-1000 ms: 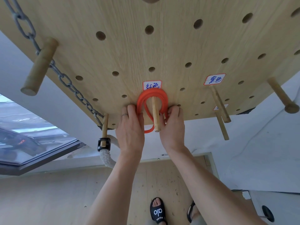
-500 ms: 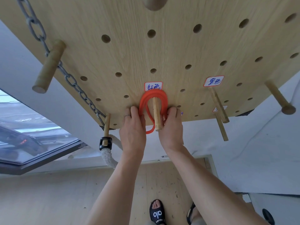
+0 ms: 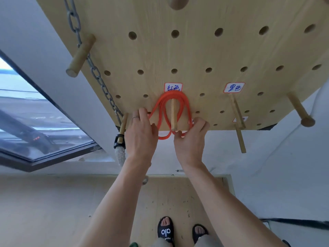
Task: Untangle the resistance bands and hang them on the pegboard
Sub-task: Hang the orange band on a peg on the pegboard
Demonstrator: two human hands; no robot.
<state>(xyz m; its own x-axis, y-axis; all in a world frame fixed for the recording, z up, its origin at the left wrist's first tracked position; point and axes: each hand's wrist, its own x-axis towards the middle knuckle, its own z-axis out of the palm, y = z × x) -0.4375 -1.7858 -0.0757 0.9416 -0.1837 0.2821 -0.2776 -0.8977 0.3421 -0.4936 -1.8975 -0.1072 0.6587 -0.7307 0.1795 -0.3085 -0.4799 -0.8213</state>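
A red resistance band hangs in several loops over a wooden peg on the light wooden pegboard, just under a white label with blue writing. My left hand is at the band's left strands, fingers curled against them near the board's lower edge. My right hand pinches the band's right strands below the peg. The loops' bottoms dangle just under the board's edge between my hands.
A second label sits above two bare pegs to the right. Another peg sticks out far right, one upper left. A metal chain runs down to a peg holding a rope end. Window at left.
The view has shifted slightly. My hands have moved apart and spread the red band's loops wider on either side of the peg.
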